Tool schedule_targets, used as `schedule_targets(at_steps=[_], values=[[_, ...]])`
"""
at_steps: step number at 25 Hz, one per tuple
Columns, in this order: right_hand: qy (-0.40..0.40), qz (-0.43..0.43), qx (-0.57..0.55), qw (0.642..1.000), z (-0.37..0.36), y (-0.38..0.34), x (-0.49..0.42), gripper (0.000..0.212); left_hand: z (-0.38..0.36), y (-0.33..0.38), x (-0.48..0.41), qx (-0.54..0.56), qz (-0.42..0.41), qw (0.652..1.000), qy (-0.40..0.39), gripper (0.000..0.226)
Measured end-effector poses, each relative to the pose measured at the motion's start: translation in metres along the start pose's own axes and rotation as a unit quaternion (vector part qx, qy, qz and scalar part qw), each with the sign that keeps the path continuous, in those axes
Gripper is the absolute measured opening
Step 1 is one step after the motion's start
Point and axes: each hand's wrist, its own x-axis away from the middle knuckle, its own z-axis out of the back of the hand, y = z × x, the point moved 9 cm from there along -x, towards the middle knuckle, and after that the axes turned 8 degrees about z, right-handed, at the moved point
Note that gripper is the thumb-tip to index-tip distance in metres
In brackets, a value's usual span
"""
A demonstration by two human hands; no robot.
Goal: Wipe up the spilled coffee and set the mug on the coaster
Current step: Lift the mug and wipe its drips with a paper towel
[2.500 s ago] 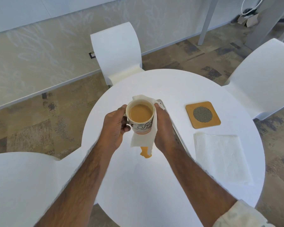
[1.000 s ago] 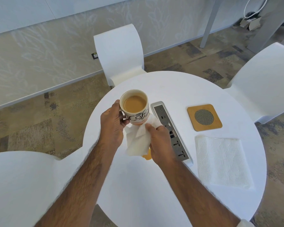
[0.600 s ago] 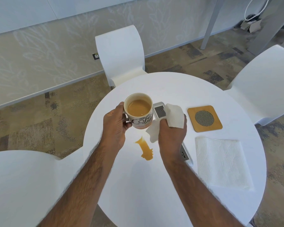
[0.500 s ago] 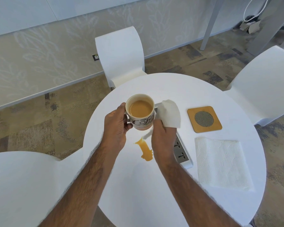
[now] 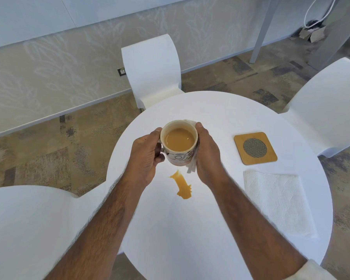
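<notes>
At frame centre the left hand (image 5: 144, 156) gripped the mug (image 5: 179, 146); the right hand (image 5: 207, 152) pressed a tissue (image 5: 191, 167) against it, apparently drying it; the spill (image 5: 182, 187) below awaited wiping.

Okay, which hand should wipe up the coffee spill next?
The right hand. It already has a paper towel pressed against the mug, just above the spill. The left hand is holding the mug at its handle side.
</notes>
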Motion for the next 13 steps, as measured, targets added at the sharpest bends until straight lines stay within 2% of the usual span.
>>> schedule_targets(at_steps=[2,6,9,13], values=[[-0.012,-0.042,-0.020,0.999,0.002,0.010,-0.008,0.040,0.001,0.000,0.000,-0.007,0.002,1.000,-0.001,0.031],[-0.048,-0.110,-0.149,0.982,0.000,0.034,-0.015,0.038,0.008,-0.004,-0.001,-0.011,0.018,0.999,0.026,0.036],[-0.066,-0.176,-0.274,0.943,-0.012,0.055,-0.011,0.038,0.010,-0.007,-0.001,0.007,0.022,0.999,0.035,0.034],[-0.065,-0.222,-0.403,0.886,-0.031,0.068,0.002,0.053,0.008,-0.005,0.000,0.035,0.014,0.998,0.050,0.032]])
